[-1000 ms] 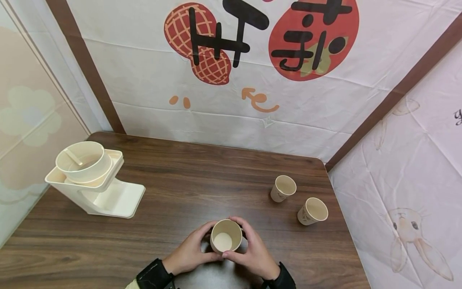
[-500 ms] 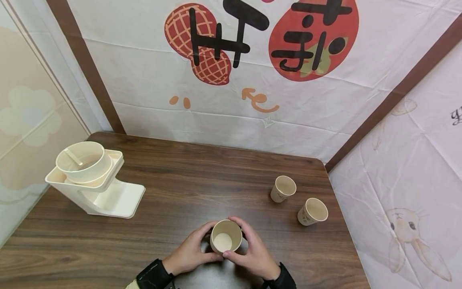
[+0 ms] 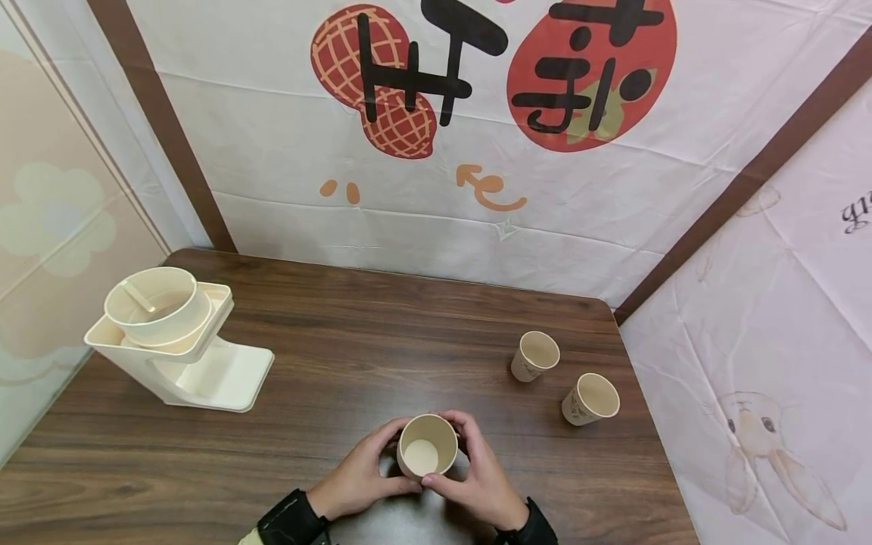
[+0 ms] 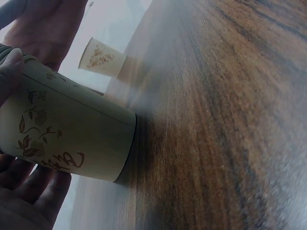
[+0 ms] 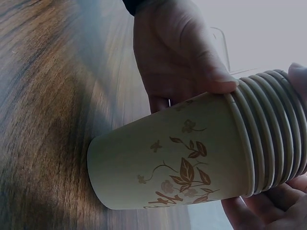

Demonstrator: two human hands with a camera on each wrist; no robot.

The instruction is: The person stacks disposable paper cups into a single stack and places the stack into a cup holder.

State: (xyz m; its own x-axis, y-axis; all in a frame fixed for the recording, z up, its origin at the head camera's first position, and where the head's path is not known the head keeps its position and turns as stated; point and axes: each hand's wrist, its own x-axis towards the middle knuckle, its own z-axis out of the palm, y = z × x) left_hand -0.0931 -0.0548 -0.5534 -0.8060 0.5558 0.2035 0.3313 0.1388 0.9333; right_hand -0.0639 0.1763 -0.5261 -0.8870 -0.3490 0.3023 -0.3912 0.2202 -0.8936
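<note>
Stack of nested beige cups (image 5: 206, 143), brown-flowered, stood open end up, long axis vertical, gripped by both hands (image 3: 361, 477).

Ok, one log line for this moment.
left hand: grips cup stack | right hand: grips same stack | two cups: upright on table, right | white stand: left, round container atop

The cup stack (image 5: 206, 151) is cream, printed with brown leafy sprigs.
</note>
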